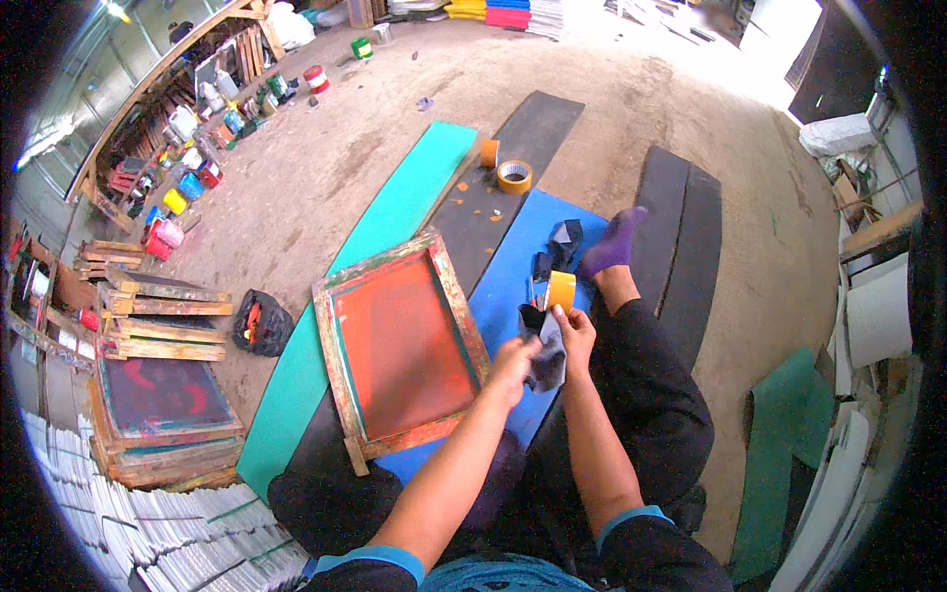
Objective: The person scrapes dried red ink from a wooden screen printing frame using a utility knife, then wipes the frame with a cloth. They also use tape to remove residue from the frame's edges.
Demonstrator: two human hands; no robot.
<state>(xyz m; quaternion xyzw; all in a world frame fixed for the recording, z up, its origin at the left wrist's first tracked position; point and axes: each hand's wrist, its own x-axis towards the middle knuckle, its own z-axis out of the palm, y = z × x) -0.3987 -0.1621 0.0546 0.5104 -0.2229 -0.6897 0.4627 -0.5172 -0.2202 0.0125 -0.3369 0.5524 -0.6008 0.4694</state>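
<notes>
My right hand point(576, 341) is closed on a roll of yellow tape point(561, 290), with the fingers at its lower edge. My left hand point(514, 365) is closed beside it, against a crumpled black-and-grey cloth point(548, 363) that hangs between my two hands. Slight blur hides what exactly its fingertips pinch. Just beyond, crumpled dark pieces point(564, 239) lie on the blue mat point(533, 229). To the left of my hands, a wooden-framed screen point(400, 331) with an orange-stained mesh rests tilted across the mats.
Two more tape rolls point(514, 177) sit on a dark mat point(541, 128), beside a turquoise mat point(419, 183). My foot in a purple sock point(614, 243) is at the right. Stacked frames point(168, 395), a black bag point(262, 323) and paint containers point(176, 201) stand at left.
</notes>
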